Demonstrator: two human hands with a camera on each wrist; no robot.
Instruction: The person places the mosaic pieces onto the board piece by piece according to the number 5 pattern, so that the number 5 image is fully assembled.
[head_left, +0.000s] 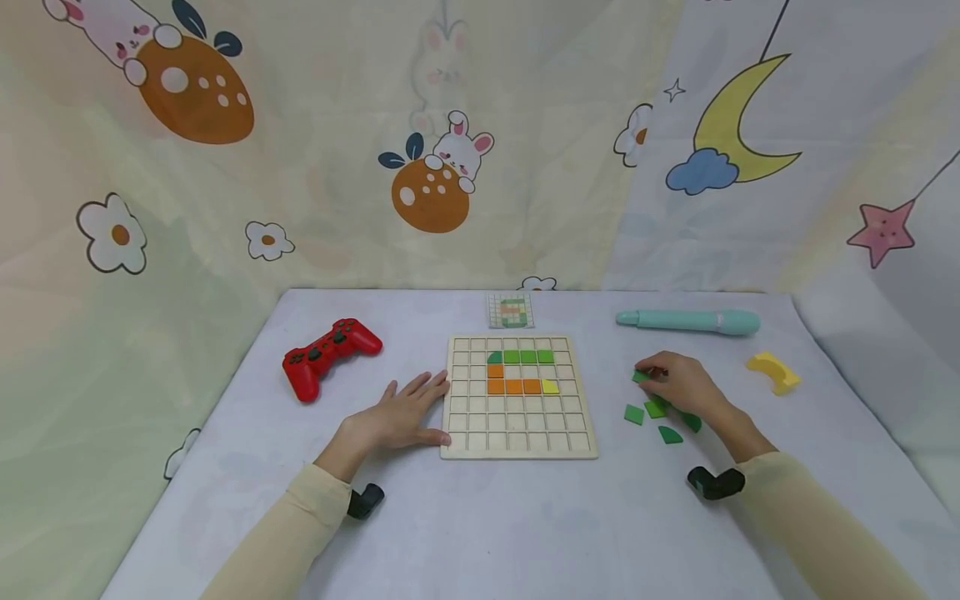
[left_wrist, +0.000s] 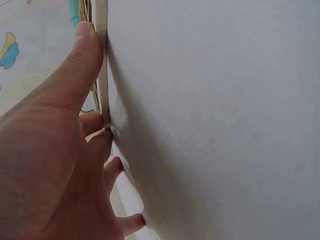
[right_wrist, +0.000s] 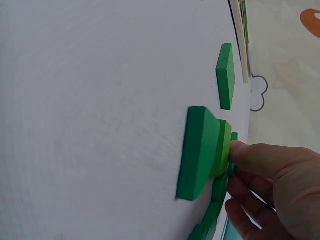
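Note:
A wooden grid board [head_left: 517, 423] lies flat with a row of green tiles [head_left: 528, 357], several orange tiles [head_left: 513, 387] and one yellow tile [head_left: 550, 387] in its cells. My left hand [head_left: 401, 415] is spread beside it, fingertips and thumb against its left edge. To the board's right, my right hand [head_left: 684, 383] pinches a green tile [head_left: 640, 376] between thumb and fingers. Below that hand lie loose green pieces: a square tile [head_left: 633, 414], a light green tile [head_left: 655, 408] and a rounded piece [head_left: 671, 435]. In the right wrist view the thumb partly hides the pinched tile.
A small pattern card [head_left: 511, 311] sits behind the board. Far left is a red game controller [head_left: 330, 357]. At the back right lies a teal pen-shaped object [head_left: 688, 322], with a yellow curved block [head_left: 774, 372] nearer the right edge. A printed curtain [head_left: 337, 167] hangs behind the white table.

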